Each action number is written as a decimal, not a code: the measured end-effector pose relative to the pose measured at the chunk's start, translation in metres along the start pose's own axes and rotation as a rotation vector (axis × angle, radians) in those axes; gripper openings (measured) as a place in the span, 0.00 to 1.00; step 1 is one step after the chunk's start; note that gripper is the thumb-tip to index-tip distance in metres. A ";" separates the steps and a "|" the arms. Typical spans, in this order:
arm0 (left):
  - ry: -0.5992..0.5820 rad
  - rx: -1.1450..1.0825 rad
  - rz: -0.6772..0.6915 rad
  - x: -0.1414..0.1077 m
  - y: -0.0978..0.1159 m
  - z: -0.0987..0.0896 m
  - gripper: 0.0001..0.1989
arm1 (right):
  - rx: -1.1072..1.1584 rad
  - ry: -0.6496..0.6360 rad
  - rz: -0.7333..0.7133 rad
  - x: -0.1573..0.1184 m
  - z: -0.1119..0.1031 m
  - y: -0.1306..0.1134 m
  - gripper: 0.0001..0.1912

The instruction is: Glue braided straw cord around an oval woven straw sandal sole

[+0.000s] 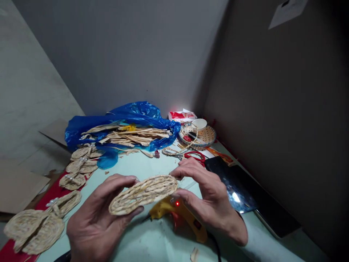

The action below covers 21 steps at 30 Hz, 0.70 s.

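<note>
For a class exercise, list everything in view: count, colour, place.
Oval braided straw piece: 1, tan, centre
Plastic glue gun: 1, yellow, below piece
Beaded straw pieces: several, tan, left
Plastic bag: 1, blue, back
Straw strips: many, tan, on bag
Woven basket: 1, tan, back right
Round cup: 1, white, at basket
Metal scissors: 1, red handles, near basket
Packet: 1, red and white, behind basket
Flat panels: 2, black, right
Tabletop: 1, pale green, below
Walls: 2, grey, back, right
Left hand, right hand: 2, holding piece

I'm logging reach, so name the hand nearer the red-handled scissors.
The right hand: it sits just this side of the scissors; the left hand is farther, to the lower left.
</note>
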<state>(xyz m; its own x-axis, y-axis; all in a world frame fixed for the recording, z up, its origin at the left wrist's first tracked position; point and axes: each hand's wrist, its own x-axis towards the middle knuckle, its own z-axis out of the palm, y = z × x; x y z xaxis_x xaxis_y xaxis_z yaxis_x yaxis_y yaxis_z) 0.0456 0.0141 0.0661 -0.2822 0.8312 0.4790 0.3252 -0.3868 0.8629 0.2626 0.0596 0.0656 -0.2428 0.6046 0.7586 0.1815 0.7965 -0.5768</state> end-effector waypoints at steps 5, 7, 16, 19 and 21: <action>0.017 -0.030 0.052 -0.001 0.001 0.003 0.14 | -0.016 -0.020 0.015 -0.001 -0.001 -0.001 0.10; 0.046 0.029 0.088 -0.001 0.002 0.003 0.13 | 0.010 -0.031 0.016 -0.001 0.000 0.000 0.09; 0.068 0.273 0.059 -0.011 -0.004 -0.007 0.12 | 0.061 -0.035 0.035 -0.004 0.002 0.002 0.09; 0.030 0.272 0.057 -0.010 -0.005 -0.008 0.14 | 0.066 -0.031 0.021 -0.005 0.001 0.003 0.10; 0.014 0.197 0.061 -0.007 -0.004 -0.007 0.15 | 0.075 -0.032 0.005 -0.004 0.001 0.003 0.10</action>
<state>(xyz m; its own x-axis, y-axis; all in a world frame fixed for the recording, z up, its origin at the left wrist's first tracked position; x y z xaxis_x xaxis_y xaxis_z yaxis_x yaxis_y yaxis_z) 0.0395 0.0070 0.0608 -0.2692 0.8025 0.5325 0.5120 -0.3490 0.7849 0.2628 0.0600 0.0603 -0.2725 0.6075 0.7461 0.1112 0.7901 -0.6028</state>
